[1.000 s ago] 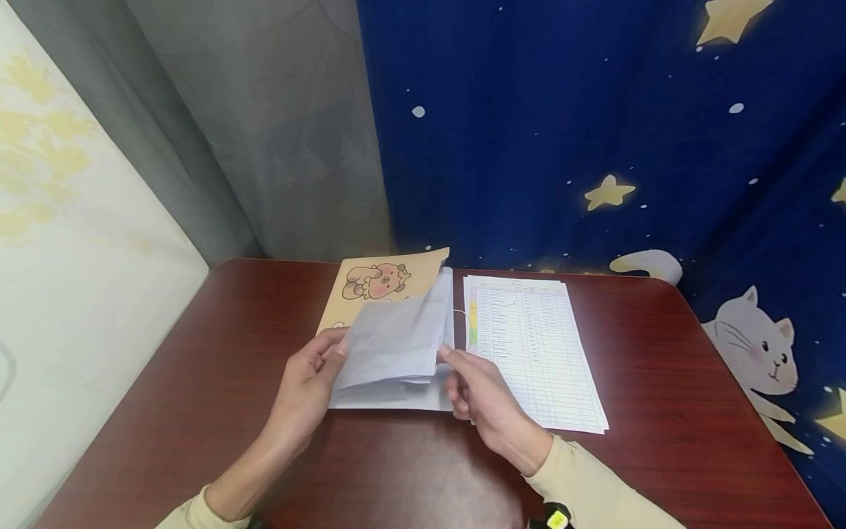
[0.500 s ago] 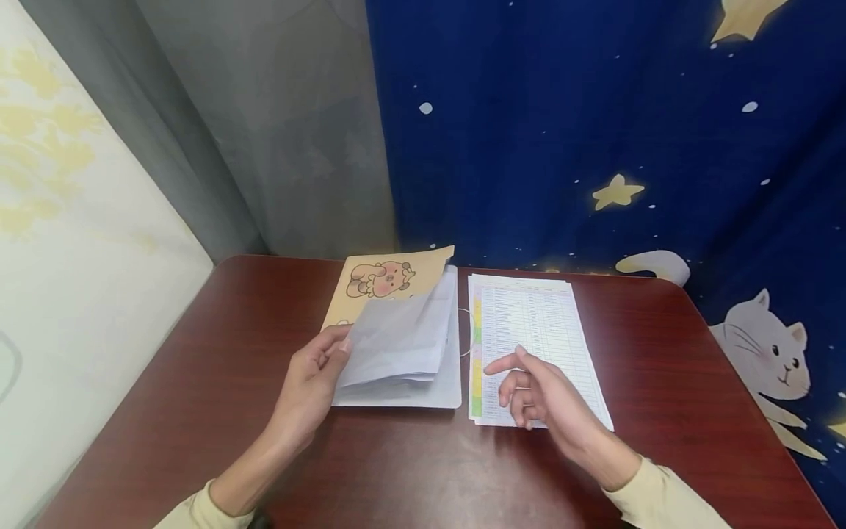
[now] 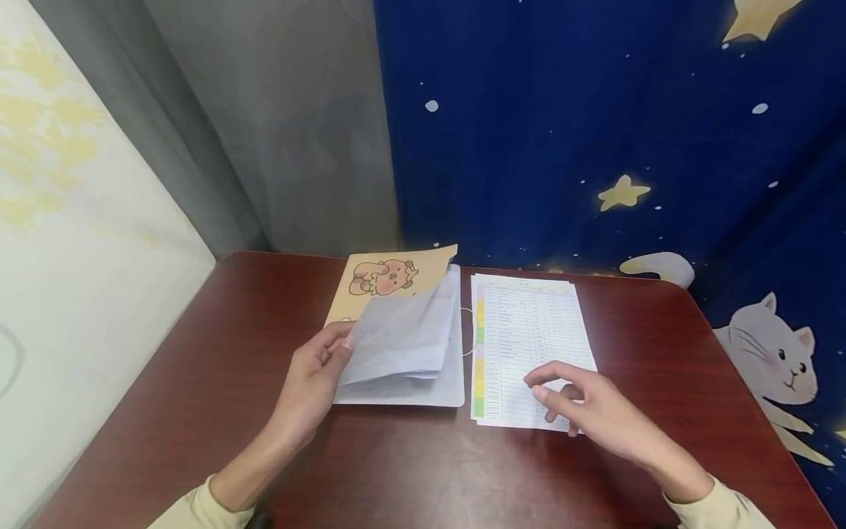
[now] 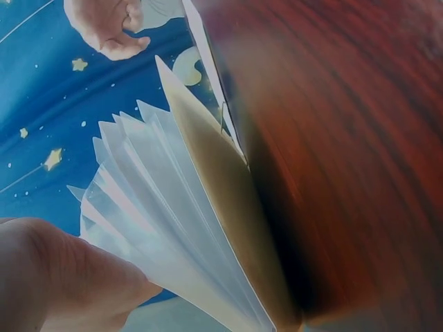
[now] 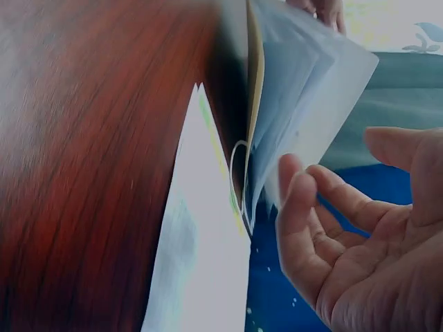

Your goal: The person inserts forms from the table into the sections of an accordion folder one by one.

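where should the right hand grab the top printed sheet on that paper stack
Probably at the near right corner of the printed sheet, coming from the right edge. The stack lies flat on the table, and the right hand hovers over that end; the left edge lies beside the folder that the left hand holds open.

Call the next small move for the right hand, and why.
Probably lower the right hand onto the printed sheets and pinch the top one. It hovers loosely curled, holding nothing, over the stack's near end, while the left hand holds the folder's clear sleeves fanned open, seemingly ready for a sheet.
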Motion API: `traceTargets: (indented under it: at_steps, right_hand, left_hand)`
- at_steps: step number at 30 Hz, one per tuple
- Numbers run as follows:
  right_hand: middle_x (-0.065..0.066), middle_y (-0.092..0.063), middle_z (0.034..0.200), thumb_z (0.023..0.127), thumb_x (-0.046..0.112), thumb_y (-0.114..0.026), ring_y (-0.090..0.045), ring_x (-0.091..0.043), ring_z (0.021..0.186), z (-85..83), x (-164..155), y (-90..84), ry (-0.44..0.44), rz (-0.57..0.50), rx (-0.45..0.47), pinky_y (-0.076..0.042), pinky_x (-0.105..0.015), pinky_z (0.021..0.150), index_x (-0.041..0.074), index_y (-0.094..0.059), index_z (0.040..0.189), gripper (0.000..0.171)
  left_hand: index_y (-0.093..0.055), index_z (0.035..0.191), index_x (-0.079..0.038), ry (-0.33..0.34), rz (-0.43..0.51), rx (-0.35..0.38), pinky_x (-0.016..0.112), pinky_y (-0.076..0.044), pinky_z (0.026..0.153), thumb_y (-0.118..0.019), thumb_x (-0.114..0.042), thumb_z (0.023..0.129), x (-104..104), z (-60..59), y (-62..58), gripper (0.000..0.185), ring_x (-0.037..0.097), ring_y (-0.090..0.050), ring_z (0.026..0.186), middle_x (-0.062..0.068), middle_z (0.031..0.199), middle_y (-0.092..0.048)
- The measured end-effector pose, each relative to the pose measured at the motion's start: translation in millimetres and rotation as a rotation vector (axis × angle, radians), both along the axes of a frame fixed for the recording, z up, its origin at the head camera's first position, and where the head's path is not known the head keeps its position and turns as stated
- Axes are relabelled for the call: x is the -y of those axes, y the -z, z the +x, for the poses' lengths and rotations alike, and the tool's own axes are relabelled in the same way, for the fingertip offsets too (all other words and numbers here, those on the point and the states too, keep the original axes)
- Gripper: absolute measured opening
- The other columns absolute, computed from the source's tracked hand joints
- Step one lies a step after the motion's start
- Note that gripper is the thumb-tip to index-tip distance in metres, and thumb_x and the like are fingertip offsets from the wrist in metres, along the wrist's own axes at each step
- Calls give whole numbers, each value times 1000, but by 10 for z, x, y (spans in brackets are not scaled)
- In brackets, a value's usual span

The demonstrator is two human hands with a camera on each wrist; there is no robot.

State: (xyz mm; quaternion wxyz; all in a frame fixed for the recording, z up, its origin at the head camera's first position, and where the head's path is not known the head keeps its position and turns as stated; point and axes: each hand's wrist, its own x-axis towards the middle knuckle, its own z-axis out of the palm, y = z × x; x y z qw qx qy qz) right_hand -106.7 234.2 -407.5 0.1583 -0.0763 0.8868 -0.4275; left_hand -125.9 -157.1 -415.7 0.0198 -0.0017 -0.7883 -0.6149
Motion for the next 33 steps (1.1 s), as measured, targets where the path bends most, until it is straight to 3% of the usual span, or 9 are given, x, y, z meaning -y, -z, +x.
traceTargets:
  at_steps: [6,13,22,26,33]
  right_hand:
    - [-3,-74,95,94,41,-79,-65,-15,74,13,-96,70,61,183,-92,-52,-28,58,22,-70,130,41]
    - [0,-68,95,90,33,-85,-52,-7,62,21,-274,212,87,276,-231,-45,-26,52,28,-70,134,47]
    - [-5,-69,103,84,22,-90,-46,-5,63,39,-534,382,145,409,-369,-39,-24,55,23,-68,137,58]
    - [-13,-71,121,82,23,-91,-50,-7,66,54,-639,426,189,467,-366,-39,-27,58,18,-65,138,62]
    - [-14,-71,117,81,31,-91,-66,-28,93,45,-747,500,215,527,-306,-47,-40,68,12,-53,147,79]
  left_hand:
    - [-67,135,-14,2,2,-7,24,-52,78,-53,-19,111,3,-8,1,28,13,-65,93,12,117,-75]
    - [-67,135,-13,5,16,-8,23,-53,78,-53,-19,112,-3,-8,-8,28,12,-66,93,13,118,-75]
    - [-67,135,-14,9,18,-6,24,-53,77,-53,-18,111,2,-5,-7,28,12,-67,92,13,116,-75]
    - [-67,136,-14,19,20,-8,24,-55,78,-53,-19,112,7,-9,2,28,12,-68,92,13,118,-76]
    - [-67,136,-14,24,29,-9,25,-56,77,-53,-19,112,11,-15,-2,28,12,-70,92,13,119,-76]
